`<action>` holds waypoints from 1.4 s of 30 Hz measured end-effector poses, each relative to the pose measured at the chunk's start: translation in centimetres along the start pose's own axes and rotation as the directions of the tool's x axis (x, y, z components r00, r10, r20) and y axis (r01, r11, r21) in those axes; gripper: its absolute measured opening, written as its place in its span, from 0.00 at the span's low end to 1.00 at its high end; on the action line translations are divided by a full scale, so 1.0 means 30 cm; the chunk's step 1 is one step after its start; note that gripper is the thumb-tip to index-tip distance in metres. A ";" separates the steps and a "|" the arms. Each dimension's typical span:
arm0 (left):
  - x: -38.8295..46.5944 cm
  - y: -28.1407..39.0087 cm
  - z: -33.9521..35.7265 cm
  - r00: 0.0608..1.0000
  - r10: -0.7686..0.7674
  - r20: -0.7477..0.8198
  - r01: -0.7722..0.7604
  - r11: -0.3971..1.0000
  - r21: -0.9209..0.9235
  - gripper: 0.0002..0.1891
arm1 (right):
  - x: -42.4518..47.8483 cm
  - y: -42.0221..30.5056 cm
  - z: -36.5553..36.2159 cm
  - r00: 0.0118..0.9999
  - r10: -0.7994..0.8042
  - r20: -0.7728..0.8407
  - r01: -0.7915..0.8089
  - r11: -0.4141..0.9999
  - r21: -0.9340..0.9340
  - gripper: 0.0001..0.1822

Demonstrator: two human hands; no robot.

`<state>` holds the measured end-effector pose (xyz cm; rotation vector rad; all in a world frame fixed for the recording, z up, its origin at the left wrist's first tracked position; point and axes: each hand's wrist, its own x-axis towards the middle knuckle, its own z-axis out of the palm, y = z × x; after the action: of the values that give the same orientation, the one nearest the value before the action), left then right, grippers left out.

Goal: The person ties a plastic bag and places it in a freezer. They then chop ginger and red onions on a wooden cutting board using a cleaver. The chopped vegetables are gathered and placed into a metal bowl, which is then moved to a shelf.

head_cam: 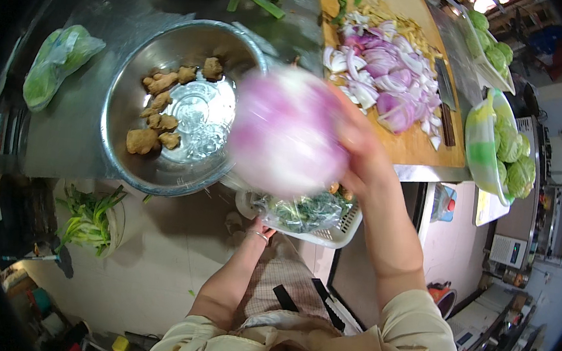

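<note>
My right hand (pixel 359 137) holds a peeled red onion (pixel 290 131), blurred and close to the camera, with the fingers on its right side. Lower down, my left hand (pixel 261 228), with a bracelet at the wrist, grips the near edge of a white plastic basket (pixel 349 231). Leafy greens in a clear plastic bag (pixel 303 212) lie in that basket, whose far part is hidden by the onion. Left of the onion, a steel basin (pixel 111 105) holds several pieces of ginger root (pixel 142 141).
Cut red onion (pixel 385 74), sliced ginger (pixel 399 23) and a knife (pixel 447 100) lie on a wooden cutting board (pixel 413 152). Cabbages (pixel 520 174) fill a basin at right. Bagged green vegetables (pixel 60 66) lie left on the steel table (pixel 73 142); scallions (pixel 89 219) stand below.
</note>
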<state>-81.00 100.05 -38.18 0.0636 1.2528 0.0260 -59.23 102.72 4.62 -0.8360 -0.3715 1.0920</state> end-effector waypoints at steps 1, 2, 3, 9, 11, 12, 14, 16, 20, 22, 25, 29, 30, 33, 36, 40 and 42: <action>0.018 -0.012 -0.004 0.998 0.027 -0.049 -0.027 1.000 -0.012 0.17 | -0.103 0.001 -0.057 0.999 -0.030 -0.030 0.033 0.994 0.107 0.38; -0.014 -0.009 0.010 0.997 0.069 -0.041 -0.067 0.996 0.054 0.16 | -0.210 0.031 -0.162 0.997 -0.003 -0.082 0.015 0.989 0.150 0.38; -0.024 -0.009 0.016 0.998 0.047 -0.043 -0.044 0.997 0.067 0.16 | -0.305 0.067 -0.256 0.990 0.026 -0.138 0.000 0.981 0.192 0.38; -0.047 0.001 0.039 0.987 0.012 -0.163 -0.002 0.998 0.062 0.16 | -0.598 0.304 -0.562 0.593 0.501 -0.631 -0.173 0.844 0.507 0.23; -0.038 -0.006 0.035 0.986 0.011 -0.164 -0.002 0.998 0.059 0.16 | -0.578 0.378 -0.679 0.504 0.454 -0.735 -0.018 0.856 0.516 0.20; -0.015 -0.015 0.022 0.989 0.004 -0.149 0.000 1.000 0.029 0.17 | -0.582 0.433 -0.784 0.619 0.385 -0.684 0.065 0.843 0.533 0.18; 0.051 -0.041 -0.033 0.997 0.008 -0.072 -0.012 0.998 -0.059 0.16 | -0.530 0.418 -0.750 0.548 0.426 -0.720 -0.151 0.897 0.416 0.15; 0.076 -0.065 -0.043 0.997 0.033 -0.065 -0.032 0.999 0.010 0.16 | -0.476 0.364 -0.657 0.713 0.506 -0.485 -0.536 0.839 0.088 0.09; 0.281 -0.157 -0.111 0.996 0.007 -0.090 -0.002 0.999 0.052 0.20 | -0.302 0.118 -0.169 0.906 0.328 -0.269 -0.421 0.767 -0.483 0.08; 0.097 -0.128 -0.003 0.984 0.109 -0.140 -0.098 0.991 0.087 0.24 | -0.164 0.069 -0.038 0.997 0.043 0.064 0.029 0.557 -0.830 0.08; 0.006 -0.111 0.050 0.975 0.152 -0.162 -0.166 0.983 -0.074 0.25 | 0.163 0.079 0.134 0.863 -0.088 0.497 0.503 0.071 -0.861 0.13; 0.303 -0.222 -0.060 0.994 0.046 -0.098 -0.045 0.999 0.007 0.21 | 0.619 0.246 0.145 0.927 0.120 0.356 0.374 -0.228 -0.899 0.35; 0.314 -0.233 -0.050 0.990 0.059 -0.129 -0.058 0.998 0.011 0.18 | 0.698 0.306 0.138 0.958 0.212 0.191 0.243 -0.255 -0.936 0.43; -0.030 -0.076 0.093 0.973 0.117 -0.198 -0.118 0.993 0.008 0.16 | 0.779 0.426 0.168 0.818 0.493 0.297 0.352 -0.021 -0.936 0.54; -0.112 -0.045 0.109 0.954 0.150 -0.261 -0.134 0.988 0.078 0.18 | 0.702 0.488 0.263 0.725 0.589 0.357 0.533 -0.151 -0.833 0.56; -0.112 -0.004 0.122 0.967 0.058 -0.250 -0.017 0.987 0.163 0.19 | 0.639 0.522 0.335 0.742 0.605 0.289 0.579 -0.361 -0.731 0.52; -0.063 -0.006 0.095 0.984 0.023 -0.176 0.011 0.982 0.189 0.21 | 0.648 0.530 0.335 0.749 0.583 0.315 0.606 -0.409 -0.683 0.47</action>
<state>-78.89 99.66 -35.50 0.2344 1.4315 -0.0844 -67.12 127.37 -3.27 -2.0096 -2.5017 0.6195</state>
